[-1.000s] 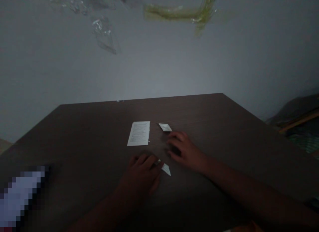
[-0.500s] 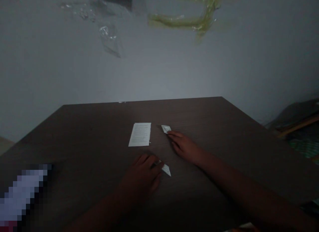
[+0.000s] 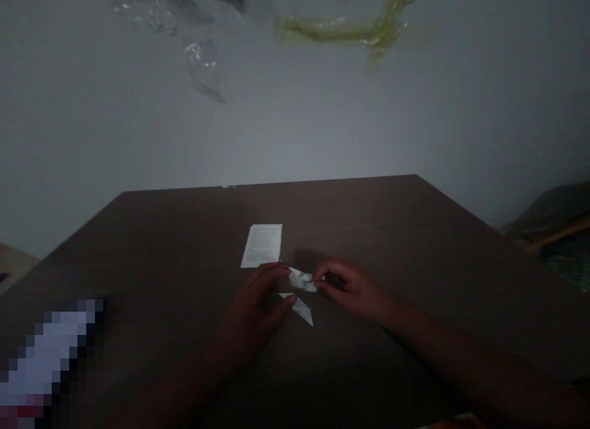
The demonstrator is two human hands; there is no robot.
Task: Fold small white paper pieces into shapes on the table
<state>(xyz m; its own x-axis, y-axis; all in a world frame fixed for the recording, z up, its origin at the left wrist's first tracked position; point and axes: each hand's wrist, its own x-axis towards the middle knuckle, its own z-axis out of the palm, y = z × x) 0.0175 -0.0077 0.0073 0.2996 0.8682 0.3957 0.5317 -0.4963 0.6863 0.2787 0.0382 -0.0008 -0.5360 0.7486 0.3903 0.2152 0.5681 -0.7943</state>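
Observation:
In dim light, my right hand [image 3: 353, 287] pinches a small folded white paper piece [image 3: 302, 279] just above the dark wooden table [image 3: 415, 232]. My left hand [image 3: 260, 297] meets that piece with its fingertips at the other end, fingers curled. A second folded paper piece [image 3: 302, 307], pointed like a triangle, lies on the table right below, touching my left thumb. A flat rectangular printed paper slip [image 3: 262, 246] lies just beyond my hands.
A pale wall rises behind the table, with clear plastic [image 3: 203, 60] and yellow-green tape remnants [image 3: 341, 29] stuck high up. A blurred-out patch [image 3: 43, 361] sits at the table's near left. Dark furniture [image 3: 557, 226] stands to the right of the table.
My right hand reached to the small folded piece near the slip, picked it up and brought it toward me. My left hand lifted its fingers to meet it above the triangular piece.

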